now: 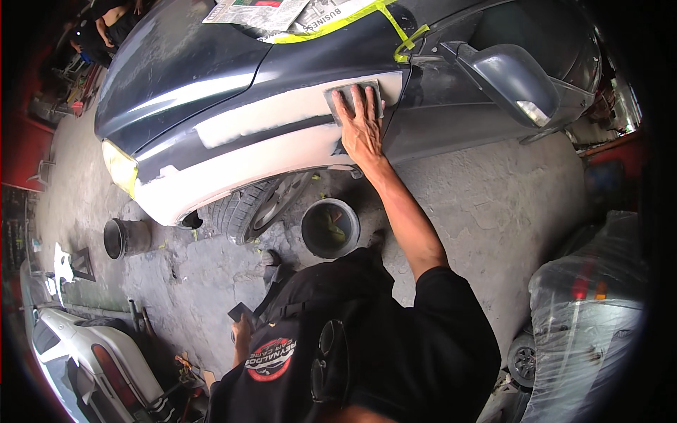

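Observation:
My right hand (360, 123) reaches up to the car's front fender and grips a grey sanding pad (374, 95), fingers spread over its face. The pad rests on a long pale filler patch (261, 109) on the dark car (176, 99). Below that, a second pale coated band (190, 187) follows the wheel arch. Low in the view, my left hand (241, 330) holds a dark square sheet (238, 314) beside my black clothing. Yellow tape (399, 53) edges newspaper (240, 13) on the car's upper body.
A dark bucket (330, 208) stands beside the tyre (247, 218), another (116, 238) farther left on the concrete floor (472, 197). A white car part (99, 352) lies lower left; a plastic-wrapped vehicle (585, 317) is at right. Two other people (113, 28) stand upper left. A side mirror (504, 77) juts out.

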`<action>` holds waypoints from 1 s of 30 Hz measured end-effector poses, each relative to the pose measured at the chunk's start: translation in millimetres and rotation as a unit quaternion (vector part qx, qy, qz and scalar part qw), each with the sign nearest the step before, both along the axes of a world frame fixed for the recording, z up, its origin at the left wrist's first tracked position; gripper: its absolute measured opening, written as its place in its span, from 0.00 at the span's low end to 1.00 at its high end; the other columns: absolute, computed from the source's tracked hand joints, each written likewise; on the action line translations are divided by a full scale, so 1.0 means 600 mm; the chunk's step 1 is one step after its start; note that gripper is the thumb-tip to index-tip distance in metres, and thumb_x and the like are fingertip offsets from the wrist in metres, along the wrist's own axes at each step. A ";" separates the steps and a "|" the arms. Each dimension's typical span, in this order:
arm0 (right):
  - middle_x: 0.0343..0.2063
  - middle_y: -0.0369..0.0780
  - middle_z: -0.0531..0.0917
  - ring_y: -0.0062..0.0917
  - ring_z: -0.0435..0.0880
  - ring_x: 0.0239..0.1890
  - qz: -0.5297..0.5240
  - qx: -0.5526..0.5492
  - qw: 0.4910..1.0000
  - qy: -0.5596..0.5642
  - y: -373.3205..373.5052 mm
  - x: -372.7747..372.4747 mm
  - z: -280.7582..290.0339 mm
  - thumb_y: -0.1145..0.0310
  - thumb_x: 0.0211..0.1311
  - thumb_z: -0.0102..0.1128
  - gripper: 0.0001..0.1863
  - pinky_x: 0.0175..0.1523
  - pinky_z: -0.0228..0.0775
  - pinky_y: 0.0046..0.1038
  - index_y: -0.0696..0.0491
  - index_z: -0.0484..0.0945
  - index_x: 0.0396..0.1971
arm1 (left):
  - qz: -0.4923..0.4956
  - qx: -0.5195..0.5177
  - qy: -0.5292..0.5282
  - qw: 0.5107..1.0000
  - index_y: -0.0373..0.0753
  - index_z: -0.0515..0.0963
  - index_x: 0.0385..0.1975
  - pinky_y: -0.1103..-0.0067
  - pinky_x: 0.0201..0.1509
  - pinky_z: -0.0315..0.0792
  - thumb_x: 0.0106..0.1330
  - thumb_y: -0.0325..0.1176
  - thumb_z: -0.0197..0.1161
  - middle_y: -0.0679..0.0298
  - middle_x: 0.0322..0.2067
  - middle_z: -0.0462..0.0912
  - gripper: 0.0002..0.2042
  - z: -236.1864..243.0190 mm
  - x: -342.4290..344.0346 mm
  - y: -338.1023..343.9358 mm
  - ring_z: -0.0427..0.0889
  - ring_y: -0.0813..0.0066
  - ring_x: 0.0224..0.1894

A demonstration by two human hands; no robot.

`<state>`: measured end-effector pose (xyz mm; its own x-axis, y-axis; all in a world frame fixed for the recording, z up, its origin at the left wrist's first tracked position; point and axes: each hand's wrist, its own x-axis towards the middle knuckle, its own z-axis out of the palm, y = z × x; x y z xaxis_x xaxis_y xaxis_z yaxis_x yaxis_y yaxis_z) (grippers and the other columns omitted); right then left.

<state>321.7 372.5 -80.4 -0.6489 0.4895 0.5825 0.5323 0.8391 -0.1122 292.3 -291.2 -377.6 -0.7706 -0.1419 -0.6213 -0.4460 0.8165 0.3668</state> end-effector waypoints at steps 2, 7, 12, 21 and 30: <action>0.62 0.44 0.58 0.50 0.52 0.64 0.002 -0.004 1.000 0.000 -0.001 -0.005 -0.008 0.73 0.57 0.48 0.30 0.62 0.44 0.59 0.37 0.60 0.61 | 0.093 0.065 -0.032 0.993 0.29 0.77 0.20 0.69 0.22 0.68 0.59 0.45 0.57 0.56 0.18 0.78 0.20 0.073 -0.010 0.058 0.76 0.68 0.20; 0.63 0.43 0.57 0.47 0.51 0.65 -0.001 -0.023 1.000 -0.014 -0.009 0.017 -0.030 0.73 0.52 0.55 0.35 0.62 0.46 0.59 0.36 0.59 0.62 | 0.026 0.010 -0.020 0.999 0.28 0.76 0.20 0.71 0.20 0.64 0.59 0.44 0.59 0.61 0.15 0.75 0.20 0.214 -0.019 0.136 0.71 0.72 0.17; 0.62 0.44 0.58 0.47 0.51 0.65 0.000 -0.068 0.997 -0.048 -0.027 0.042 -0.017 0.71 0.48 0.61 0.38 0.62 0.45 0.58 0.38 0.59 0.62 | -0.008 0.019 -0.008 1.000 0.29 0.76 0.19 0.70 0.22 0.65 0.59 0.47 0.59 0.59 0.16 0.76 0.22 0.108 -0.021 0.078 0.72 0.72 0.19; 0.62 0.45 0.58 0.49 0.52 0.65 0.001 -0.021 1.000 -0.002 0.010 0.005 0.018 0.73 0.49 0.56 0.37 0.62 0.45 0.60 0.37 0.59 0.62 | -0.093 0.031 0.047 0.994 0.26 0.77 0.21 0.67 0.27 0.67 0.59 0.49 0.57 0.54 0.17 0.77 0.24 0.043 -0.023 0.037 0.74 0.68 0.21; 0.63 0.42 0.56 0.46 0.49 0.66 0.010 -0.080 0.996 -0.050 -0.010 0.028 -0.007 0.71 0.48 0.59 0.38 0.63 0.42 0.59 0.36 0.59 0.62 | -0.135 -0.050 0.029 0.989 0.28 0.77 0.21 0.65 0.29 0.67 0.59 0.51 0.55 0.48 0.18 0.77 0.26 0.007 -0.032 0.008 0.75 0.58 0.22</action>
<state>338.7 366.5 -84.7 -0.7100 0.5574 0.4304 0.5312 0.8251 -0.1922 273.3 -286.6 -373.5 -0.8226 0.0152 -0.5684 -0.1879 0.9362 0.2971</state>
